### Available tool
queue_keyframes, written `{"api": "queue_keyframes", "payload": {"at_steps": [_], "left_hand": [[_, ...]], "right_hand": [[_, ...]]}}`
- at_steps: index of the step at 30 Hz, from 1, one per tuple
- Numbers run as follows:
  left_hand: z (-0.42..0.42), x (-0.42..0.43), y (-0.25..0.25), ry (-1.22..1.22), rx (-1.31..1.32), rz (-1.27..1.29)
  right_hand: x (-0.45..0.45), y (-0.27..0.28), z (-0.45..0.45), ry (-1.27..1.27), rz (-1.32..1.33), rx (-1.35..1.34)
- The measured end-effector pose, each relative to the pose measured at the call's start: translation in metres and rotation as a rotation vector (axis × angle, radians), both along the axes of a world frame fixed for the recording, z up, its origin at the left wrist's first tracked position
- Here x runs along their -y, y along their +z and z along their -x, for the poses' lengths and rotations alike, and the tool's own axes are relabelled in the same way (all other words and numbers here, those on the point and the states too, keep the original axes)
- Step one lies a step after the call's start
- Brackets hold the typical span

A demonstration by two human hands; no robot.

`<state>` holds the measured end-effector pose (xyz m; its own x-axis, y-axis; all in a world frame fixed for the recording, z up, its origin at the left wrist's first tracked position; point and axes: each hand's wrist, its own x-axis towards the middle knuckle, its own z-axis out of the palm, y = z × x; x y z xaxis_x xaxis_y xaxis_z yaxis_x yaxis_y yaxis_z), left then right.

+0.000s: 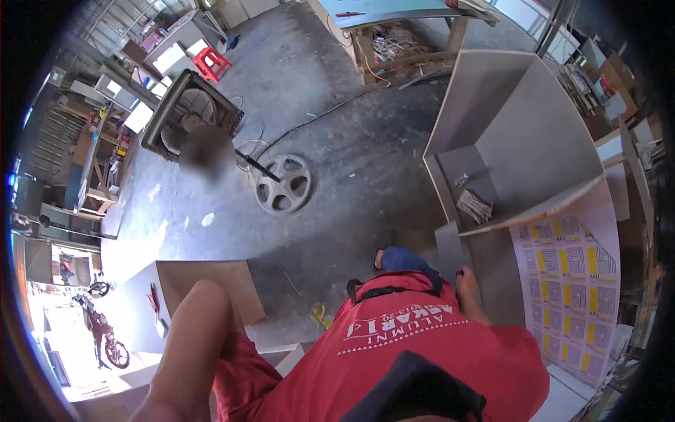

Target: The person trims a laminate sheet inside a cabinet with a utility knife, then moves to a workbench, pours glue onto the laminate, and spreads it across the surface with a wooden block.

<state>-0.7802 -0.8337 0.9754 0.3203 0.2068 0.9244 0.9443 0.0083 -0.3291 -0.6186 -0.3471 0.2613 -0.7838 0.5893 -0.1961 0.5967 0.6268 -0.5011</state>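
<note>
My right hand (465,283) is closed at the lower edge of a narrow grey panel (450,246), beside a tall open grey box (538,123). Fine finger detail is too small to make out. Inside the box lies a bundle of pale strips (474,206). My left arm is bent at the lower left, and its hand is out of frame. Below the box, a sheet printed with yellow and grey labels (569,281) covers a panel. The red shirt (415,323) fills the lower middle.
A fan (190,116) on a round base (283,184) stands ahead, partly behind a blurred patch. Cables cross the floor. An open brown-lined box (235,285) is at the lower left, with a red-handled tool near it. A workbench (394,10), red stool (211,63) and motorcycle (98,327) stand farther off.
</note>
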Motion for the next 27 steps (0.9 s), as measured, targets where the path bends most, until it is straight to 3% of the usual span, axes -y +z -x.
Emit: {"api": "queue_keyframes", "payload": {"at_steps": [3,4,5,6,7,8,9,11,12,14,17,19,23,25,27], "left_hand": [[0.092,0.004,-0.022,-0.141,0.151,-0.192],[0.124,0.004,-0.042,-0.274,0.264,-0.31],[0.158,0.004,-0.069,-0.614,0.449,-0.494],[0.195,-0.005,-0.1,-0.693,0.614,-0.58],[0.233,-0.021,-0.135,-0.578,0.772,-0.606],[0.287,-0.069,-0.179,0.178,0.727,-0.434],[0.311,-0.088,-0.211,0.276,1.223,-0.38],[0.38,-0.116,-0.303,0.069,1.699,-0.328],[0.413,-0.129,-0.339,-0.117,1.984,-0.439],[0.472,-0.148,-0.376,-0.271,2.223,-0.514],[0.555,-0.159,-0.395,-0.39,2.2,-0.271],[0.6,-0.17,-0.392,-0.468,2.158,-0.148],[0.659,-0.203,-0.402,-0.491,2.233,0.11],[0.676,-0.215,-0.405,-0.44,2.042,0.086],[0.715,-0.219,-0.373,-0.578,2.169,0.053]], "right_hand": [[0.007,0.055,0.174,-0.06,0.123,-0.107],[0.012,0.084,0.233,-0.032,0.153,-0.112],[0.021,0.114,0.284,0.066,0.118,-0.303],[0.03,0.152,0.335,0.096,0.137,-0.311],[0.037,0.175,0.384,0.139,0.128,-0.411],[0.046,0.202,0.428,0.189,0.145,-0.477],[0.056,0.229,0.468,0.241,0.164,-0.55],[0.073,0.268,0.534,0.304,0.256,-0.578],[0.081,0.283,0.564,0.362,0.337,-0.607],[0.1,0.309,0.611,0.418,0.301,-0.653],[0.109,0.314,0.673,0.507,0.305,-0.633],[0.118,0.326,0.71,0.539,-0.253,-0.632],[0.136,0.362,0.825,0.526,-0.18,-0.693],[0.137,0.373,0.87,0.625,-0.324,-0.709],[0.129,0.364,0.898,0.577,-0.339,-0.659]]}}
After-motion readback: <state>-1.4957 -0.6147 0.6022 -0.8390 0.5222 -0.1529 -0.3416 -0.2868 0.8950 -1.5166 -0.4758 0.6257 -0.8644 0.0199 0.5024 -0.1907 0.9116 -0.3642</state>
